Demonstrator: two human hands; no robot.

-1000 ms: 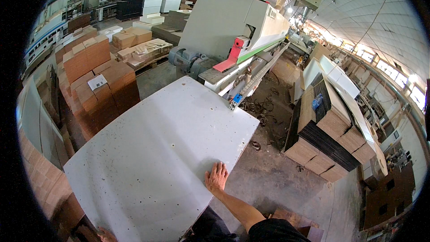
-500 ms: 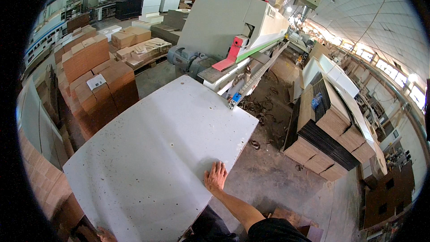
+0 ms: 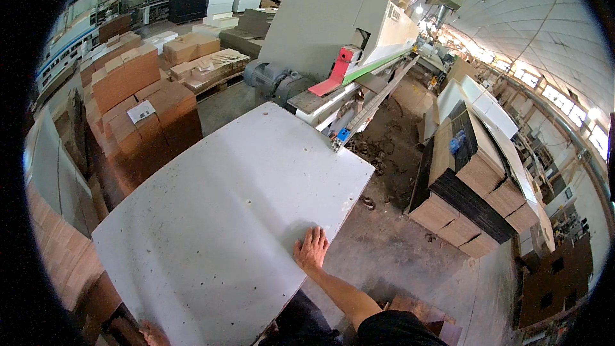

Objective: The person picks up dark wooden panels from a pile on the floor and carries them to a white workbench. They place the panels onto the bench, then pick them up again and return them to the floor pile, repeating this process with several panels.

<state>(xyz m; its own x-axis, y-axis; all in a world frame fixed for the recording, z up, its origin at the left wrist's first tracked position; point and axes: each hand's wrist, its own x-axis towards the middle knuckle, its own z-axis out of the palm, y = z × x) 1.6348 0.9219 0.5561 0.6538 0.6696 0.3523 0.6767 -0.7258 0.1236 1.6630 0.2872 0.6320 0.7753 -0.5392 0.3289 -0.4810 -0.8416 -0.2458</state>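
Flat on the board: right hand (image 3: 312,248), fingers spread, palm pressed down near the right edge of the large white panel (image 3: 224,211), gripping nothing, only bearing on the top face. Further left, at the lower rim of the view, just a sliver of the left hand (image 3: 154,334), apparently under or at the panel's near corner; cannot tell how far closed or whether it has hold of the edge.

Lies broad and roughly level in front of the body, that panel, speckled with dust, its far corner reaching close to the blue end cap of the long feed rail (image 3: 369,104) of the grey machine (image 3: 327,22), though contact there cannot be made out. Beyond the rail, a red guard (image 3: 334,77) and a green stripe along the machine's side.

Off to the left, stacks of brown boards (image 3: 138,99); off to the right, a pile of dark and tan sheets (image 3: 477,182); between, bare concrete floor (image 3: 397,253) littered with offcuts.

Looks like the carrying and lining-up stage, with the panel brought toward the infeed but not yet on it. Likely calls next for swinging the far edge square to the rail, holding the sheet level with both hands, and minding the scraps underfoot.
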